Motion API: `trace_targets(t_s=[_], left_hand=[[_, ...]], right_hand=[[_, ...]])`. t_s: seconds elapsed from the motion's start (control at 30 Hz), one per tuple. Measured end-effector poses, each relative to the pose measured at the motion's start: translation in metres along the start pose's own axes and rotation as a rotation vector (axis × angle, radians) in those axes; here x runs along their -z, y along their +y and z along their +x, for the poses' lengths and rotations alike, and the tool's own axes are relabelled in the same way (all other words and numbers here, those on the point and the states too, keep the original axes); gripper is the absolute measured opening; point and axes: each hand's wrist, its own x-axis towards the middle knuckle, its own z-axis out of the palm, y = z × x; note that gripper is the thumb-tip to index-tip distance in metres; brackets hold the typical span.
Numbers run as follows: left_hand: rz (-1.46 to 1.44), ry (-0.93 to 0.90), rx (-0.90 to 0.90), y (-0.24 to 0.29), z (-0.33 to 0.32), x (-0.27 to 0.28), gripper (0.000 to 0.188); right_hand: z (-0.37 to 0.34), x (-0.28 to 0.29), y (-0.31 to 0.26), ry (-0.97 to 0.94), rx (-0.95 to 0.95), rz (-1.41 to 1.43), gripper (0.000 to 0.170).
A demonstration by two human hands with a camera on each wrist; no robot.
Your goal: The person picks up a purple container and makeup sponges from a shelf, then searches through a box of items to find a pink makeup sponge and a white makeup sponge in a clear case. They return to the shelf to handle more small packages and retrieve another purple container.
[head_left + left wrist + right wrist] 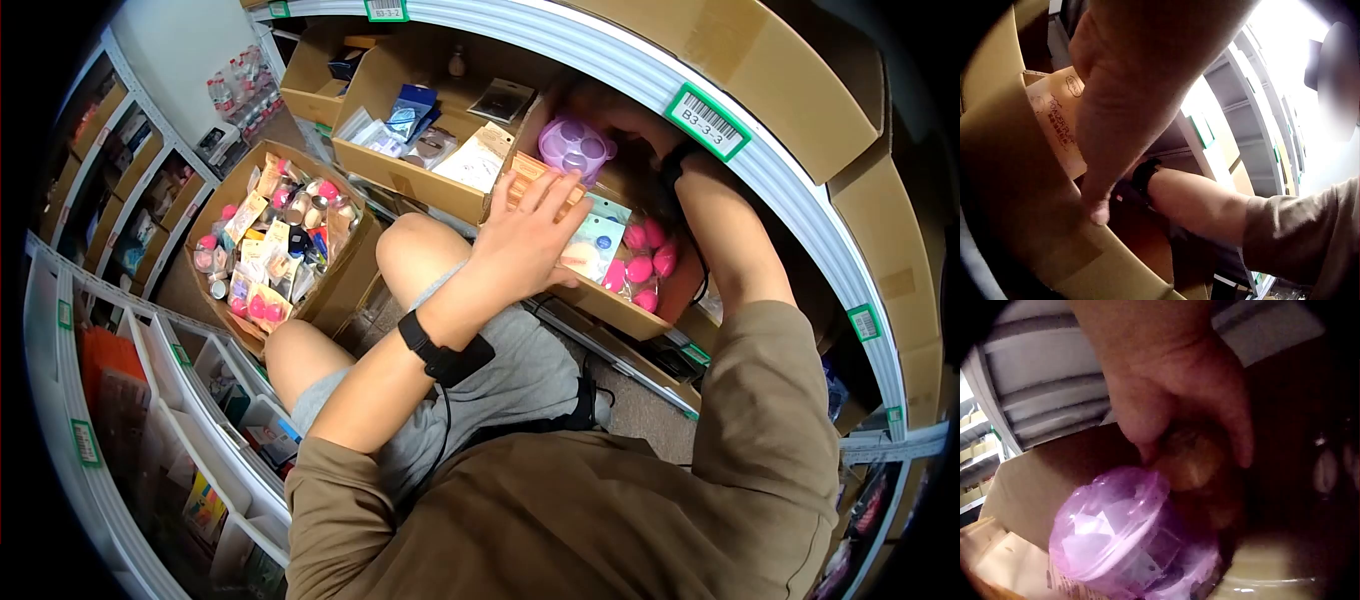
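Note:
My left hand [520, 235] lies with spread fingers over orange packets [533, 178] printed "powder puff", at the near side of a cardboard box [625, 312]. In the left wrist view its thumb is at the box rim. Deep at the back of the box, my right hand [1179, 394] curls its thumb and fingers around a rounded orange-brown thing [1191, 464], in shadow. Just in front of that hand is a purple translucent container [1113, 531]. Next to the left hand are a light blue packet [603, 235] and several pink makeup sponges [650, 250].
A carton [350, 245] full of packaged cosmetics tools stands to the left. Another shelf box [410, 175] with packets adjoins the working box. The white shelf beam [640, 85] crosses above the right forearm. Plastic drawers [190, 440] line the lower left.

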Motion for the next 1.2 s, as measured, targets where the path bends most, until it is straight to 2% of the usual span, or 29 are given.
trace_targets(t_s=[0.03,0.1,0.13,0.17,0.23,0.27,0.33,0.47,0.53,0.67,0.83,1.2], left_hand=[[0.002,0.049,-0.026,-0.001,0.007,-0.003,0.079],[0.0,0.093,-0.049,-0.002,0.022,-0.009,0.072],[0.023,0.079,-0.033,-0.003,0.032,-0.011,0.068],[0.044,0.067,-0.019,-0.004,0.043,-0.015,0.067],[0.054,0.055,0.029,-0.003,0.063,-0.018,0.07],[0.048,-0.089,0.124,-0.002,0.07,-0.015,0.074],[0.065,-0.325,0.249,-0.004,0.081,-0.016,0.084],[0.028,-0.365,0.282,-0.003,0.086,-0.012,0.087],[0.05,-0.456,0.279,-0.002,0.086,-0.007,0.091],[0.044,-0.481,0.281,0.0,0.088,-0.006,0.091],[0.033,-0.383,0.238,0.001,0.084,-0.013,0.089],[0.048,-0.337,0.226,-0.002,0.091,-0.017,0.09]], right_hand=[[0.012,0.001,0.016,-0.004,0.0,0.002,0.046],[0.055,0.0,0.07,-0.129,0.281,0.048,0.046],[0.07,-0.001,0.091,-0.113,0.315,0.076,0.042],[0.056,-0.005,0.073,-0.113,0.309,0.077,0.042],[0.029,-0.008,0.041,0.013,0.183,0.36,0.037],[0.034,-0.01,0.045,0.015,0.18,0.357,0.037],[0.047,-0.014,0.051,0.142,0.418,0.027,0.039],[0.045,-0.008,0.046,0.174,0.421,-0.09,0.039],[0.041,-0.006,0.044,0.198,0.436,-0.124,0.039],[0.038,-0.002,0.04,0.227,0.454,-0.2,0.04],[0.04,0.002,0.036,0.259,0.481,-0.295,0.04],[0.037,0.012,0.01,0.356,0.605,-0.629,0.041]])
